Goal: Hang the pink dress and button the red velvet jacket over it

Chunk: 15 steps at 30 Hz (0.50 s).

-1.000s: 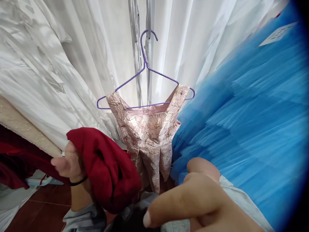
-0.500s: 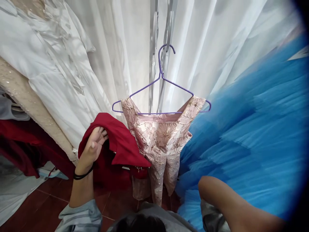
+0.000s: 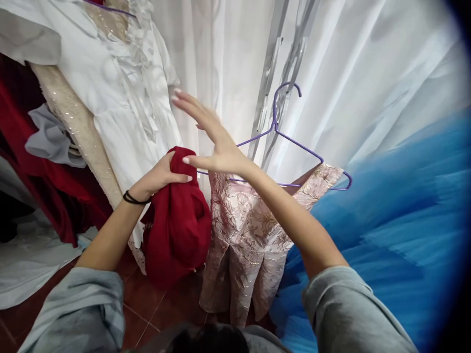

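Dark red cloth, a garment (image 3: 180,230) whose kind I cannot make out, hangs bunched from my left hand (image 3: 162,174). The thumb lies across its top fold, and the other fingers are behind the cloth. My right hand (image 3: 217,137) is raised just above and right of it, fingers spread, holding nothing. Behind my right forearm a pink floral brocade outfit (image 3: 250,225) hangs by its wide straps on a purple hanger (image 3: 300,144). The forearm and hand hide part of its neckline and one strap.
White dresses (image 3: 121,113) and a sequined beige garment (image 3: 79,132) hang at the left, beside dark red clothes (image 3: 22,142). Blue ruffled tulle (image 3: 397,230) fills the right side. White curtains (image 3: 342,63) hang behind, above a red tiled floor (image 3: 147,309).
My right hand has come up from the lower right to beside the red cloth. My left hand, spread under the cloth before, now grips its top, slightly higher. The view has shifted left.
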Each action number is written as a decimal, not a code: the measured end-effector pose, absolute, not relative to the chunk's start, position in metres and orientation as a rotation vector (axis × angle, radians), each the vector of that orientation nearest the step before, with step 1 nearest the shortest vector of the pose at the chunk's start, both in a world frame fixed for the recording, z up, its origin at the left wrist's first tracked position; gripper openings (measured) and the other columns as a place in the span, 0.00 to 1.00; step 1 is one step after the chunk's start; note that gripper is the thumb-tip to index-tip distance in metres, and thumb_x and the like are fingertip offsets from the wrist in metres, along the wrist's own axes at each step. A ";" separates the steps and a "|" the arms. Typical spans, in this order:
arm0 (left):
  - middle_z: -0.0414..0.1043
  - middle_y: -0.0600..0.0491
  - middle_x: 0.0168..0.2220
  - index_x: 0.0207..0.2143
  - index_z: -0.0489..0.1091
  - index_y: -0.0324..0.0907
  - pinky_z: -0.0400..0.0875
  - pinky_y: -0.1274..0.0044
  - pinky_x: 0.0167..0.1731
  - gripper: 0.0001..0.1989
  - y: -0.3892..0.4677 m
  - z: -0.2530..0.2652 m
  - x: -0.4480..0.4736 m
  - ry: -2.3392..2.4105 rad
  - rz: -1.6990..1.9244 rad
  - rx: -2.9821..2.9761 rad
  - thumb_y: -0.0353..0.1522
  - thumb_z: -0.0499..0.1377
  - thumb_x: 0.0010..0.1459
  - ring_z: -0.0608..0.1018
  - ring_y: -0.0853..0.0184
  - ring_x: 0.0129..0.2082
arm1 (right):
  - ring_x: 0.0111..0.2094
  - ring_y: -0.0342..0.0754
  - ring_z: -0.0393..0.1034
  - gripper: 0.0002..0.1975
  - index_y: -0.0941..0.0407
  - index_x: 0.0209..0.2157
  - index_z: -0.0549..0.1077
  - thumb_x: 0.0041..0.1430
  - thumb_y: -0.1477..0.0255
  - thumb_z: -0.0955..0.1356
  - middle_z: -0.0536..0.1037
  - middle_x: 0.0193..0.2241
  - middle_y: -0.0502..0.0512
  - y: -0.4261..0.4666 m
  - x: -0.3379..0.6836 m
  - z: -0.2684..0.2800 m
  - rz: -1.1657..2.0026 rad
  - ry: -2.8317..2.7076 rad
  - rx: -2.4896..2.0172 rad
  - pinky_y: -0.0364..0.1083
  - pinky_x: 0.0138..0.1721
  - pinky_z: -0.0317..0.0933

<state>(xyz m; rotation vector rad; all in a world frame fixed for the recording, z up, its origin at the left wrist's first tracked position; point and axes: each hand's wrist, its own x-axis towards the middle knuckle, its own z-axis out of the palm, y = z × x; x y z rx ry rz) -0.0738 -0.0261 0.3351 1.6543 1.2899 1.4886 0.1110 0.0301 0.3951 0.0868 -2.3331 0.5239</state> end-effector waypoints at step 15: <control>0.72 0.53 0.29 0.30 0.71 0.40 0.62 0.75 0.32 0.13 -0.027 0.337 -0.158 2.290 1.141 1.894 0.38 0.63 0.43 0.72 0.63 0.31 | 0.42 0.54 0.69 0.08 0.62 0.31 0.74 0.45 0.76 0.71 0.77 0.36 0.57 0.123 0.005 0.424 0.153 -2.636 -0.452 0.53 0.47 0.64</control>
